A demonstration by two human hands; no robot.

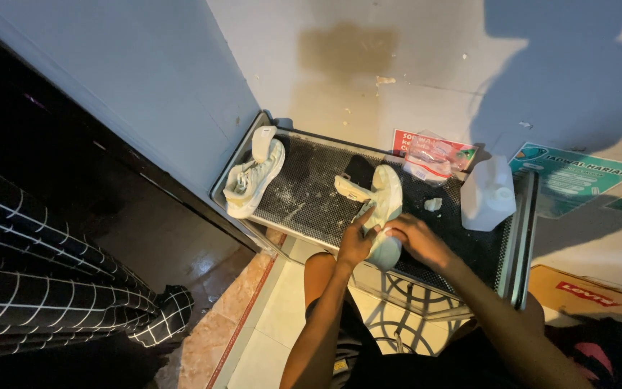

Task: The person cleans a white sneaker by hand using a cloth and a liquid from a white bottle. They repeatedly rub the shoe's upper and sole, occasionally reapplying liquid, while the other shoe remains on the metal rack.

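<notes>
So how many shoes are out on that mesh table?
2. One pale shoe lies at the table's far left corner by the wall. The other shoe is at the front edge, between the left hand and right hand.

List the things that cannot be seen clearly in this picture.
- Head view: front of the near shoe, covered by the left hand and right hand.
- Contents of the plastic bag: too small and blurred.
- Cardboard box: partly cut off, hidden by the person's arm.
</notes>
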